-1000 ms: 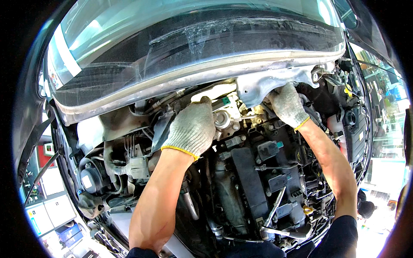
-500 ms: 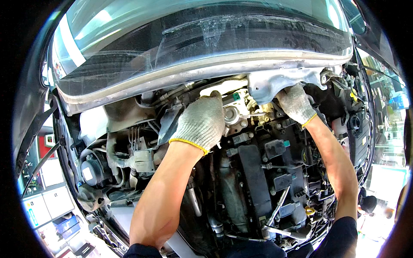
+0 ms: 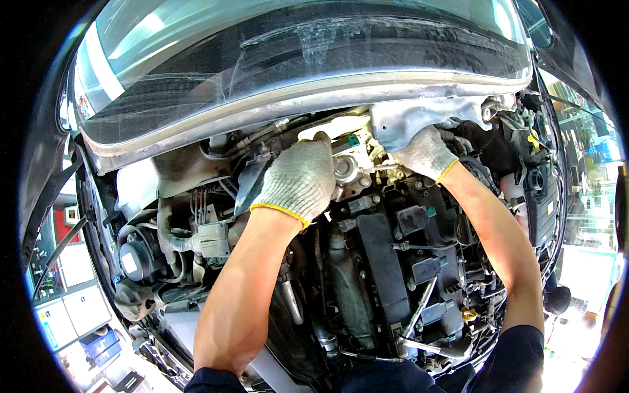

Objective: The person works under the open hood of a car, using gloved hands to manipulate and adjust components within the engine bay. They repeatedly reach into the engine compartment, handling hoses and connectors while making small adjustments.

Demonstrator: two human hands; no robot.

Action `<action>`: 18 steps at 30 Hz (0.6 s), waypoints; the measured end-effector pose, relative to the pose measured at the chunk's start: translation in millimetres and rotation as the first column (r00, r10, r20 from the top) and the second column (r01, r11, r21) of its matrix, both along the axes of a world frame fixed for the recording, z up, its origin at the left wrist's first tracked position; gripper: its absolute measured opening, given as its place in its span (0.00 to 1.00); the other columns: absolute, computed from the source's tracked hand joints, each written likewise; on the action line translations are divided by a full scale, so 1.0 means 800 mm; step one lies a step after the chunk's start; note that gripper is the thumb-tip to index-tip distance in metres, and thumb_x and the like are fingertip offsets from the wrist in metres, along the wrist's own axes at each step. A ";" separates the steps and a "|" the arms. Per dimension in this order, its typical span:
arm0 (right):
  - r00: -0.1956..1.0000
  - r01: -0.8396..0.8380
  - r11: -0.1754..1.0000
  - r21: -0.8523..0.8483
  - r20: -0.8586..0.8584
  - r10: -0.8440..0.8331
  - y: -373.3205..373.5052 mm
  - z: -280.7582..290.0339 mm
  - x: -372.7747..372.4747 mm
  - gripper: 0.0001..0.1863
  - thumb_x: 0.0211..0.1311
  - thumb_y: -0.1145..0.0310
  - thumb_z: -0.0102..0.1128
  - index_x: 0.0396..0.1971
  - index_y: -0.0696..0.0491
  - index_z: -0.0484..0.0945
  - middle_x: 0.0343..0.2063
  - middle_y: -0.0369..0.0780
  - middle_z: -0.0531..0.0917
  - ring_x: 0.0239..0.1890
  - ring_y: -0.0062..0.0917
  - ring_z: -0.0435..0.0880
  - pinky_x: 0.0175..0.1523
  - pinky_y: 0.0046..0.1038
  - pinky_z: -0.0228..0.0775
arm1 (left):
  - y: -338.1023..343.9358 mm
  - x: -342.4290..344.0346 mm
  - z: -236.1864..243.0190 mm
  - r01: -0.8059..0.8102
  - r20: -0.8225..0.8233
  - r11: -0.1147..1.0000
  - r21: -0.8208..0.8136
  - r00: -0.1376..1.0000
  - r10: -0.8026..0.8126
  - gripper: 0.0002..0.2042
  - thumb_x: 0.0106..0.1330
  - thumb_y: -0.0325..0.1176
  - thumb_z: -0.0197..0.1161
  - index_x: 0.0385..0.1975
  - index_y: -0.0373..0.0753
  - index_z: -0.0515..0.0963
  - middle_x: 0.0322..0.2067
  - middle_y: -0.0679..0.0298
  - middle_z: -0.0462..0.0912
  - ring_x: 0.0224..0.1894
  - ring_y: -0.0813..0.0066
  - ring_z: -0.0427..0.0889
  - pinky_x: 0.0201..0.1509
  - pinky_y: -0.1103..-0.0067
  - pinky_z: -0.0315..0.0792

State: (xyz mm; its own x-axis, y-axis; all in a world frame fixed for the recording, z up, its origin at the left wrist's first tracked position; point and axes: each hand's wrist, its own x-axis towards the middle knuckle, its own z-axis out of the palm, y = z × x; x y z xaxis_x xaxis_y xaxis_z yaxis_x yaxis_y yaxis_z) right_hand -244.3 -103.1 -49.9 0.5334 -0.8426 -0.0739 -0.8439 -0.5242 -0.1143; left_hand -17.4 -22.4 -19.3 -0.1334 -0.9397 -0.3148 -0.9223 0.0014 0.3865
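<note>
Both my hands wear grey knit gloves with yellow cuffs and reach to the back of a car's engine (image 3: pixel 383 262). My left hand (image 3: pixel 298 173) is curled beside a round silver metal part (image 3: pixel 346 169); its fingertips, and whatever they grip, are hidden. My right hand (image 3: pixel 424 154) reaches in just below a bent silver metal shield (image 3: pixel 406 124). Its fingers point left among brightly lit fittings, and their tips cannot be made out. A pale, brightly lit piece (image 3: pixel 341 127) lies just beyond my left hand.
The windshield's lower edge (image 3: pixel 308 95) spans the far side, close above my hands. A silver hand tool (image 3: pixel 419 314) rests on the near part of the engine. Hoses and a round black canister (image 3: pixel 135 252) stand at the left, a dark reservoir cap (image 3: pixel 538 178) at the right.
My right hand has moved left and slightly down, its fingers now toward the lit fittings. My left hand keeps its place by the round metal part. The whole view has shifted slightly.
</note>
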 end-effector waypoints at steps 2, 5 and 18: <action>0.893 -0.344 0.902 -0.261 -0.388 0.229 -0.015 -0.018 -0.037 0.17 0.63 0.67 0.60 0.52 0.52 0.79 0.55 0.46 0.81 0.53 0.39 0.84 0.61 0.44 0.77 | -0.001 -0.001 -0.002 0.007 0.001 1.000 0.002 1.000 -0.007 0.15 0.74 0.38 0.56 0.48 0.31 0.76 0.43 0.42 0.84 0.50 0.45 0.84 0.54 0.58 0.77; 0.854 -0.418 0.873 -0.251 -0.436 0.284 -0.041 -0.030 -0.093 0.21 0.67 0.65 0.54 0.59 0.47 0.74 0.51 0.44 0.83 0.48 0.36 0.87 0.52 0.43 0.83 | -0.004 -0.009 0.000 0.031 -0.014 0.999 -0.011 0.999 -0.031 0.15 0.74 0.39 0.55 0.47 0.31 0.76 0.43 0.42 0.84 0.50 0.45 0.83 0.54 0.58 0.76; 0.972 -0.032 0.991 0.129 0.235 0.001 -0.004 -0.027 0.001 0.24 0.69 0.48 0.61 0.55 0.48 0.78 0.53 0.40 0.83 0.58 0.32 0.79 0.65 0.37 0.70 | -0.004 -0.004 -0.012 0.037 -0.009 0.998 -0.045 0.999 -0.037 0.16 0.74 0.39 0.56 0.47 0.29 0.75 0.40 0.40 0.84 0.48 0.44 0.84 0.52 0.57 0.78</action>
State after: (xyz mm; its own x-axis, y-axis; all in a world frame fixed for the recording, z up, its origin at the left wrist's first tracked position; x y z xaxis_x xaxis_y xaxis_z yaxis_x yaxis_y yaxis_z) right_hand -243.4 -105.9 -71.4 0.5627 -0.8248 -0.0546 -0.7768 -0.5050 -0.3762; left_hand -20.7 -25.2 -28.6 -0.1713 -0.9471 -0.2713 -0.9176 0.0532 0.3939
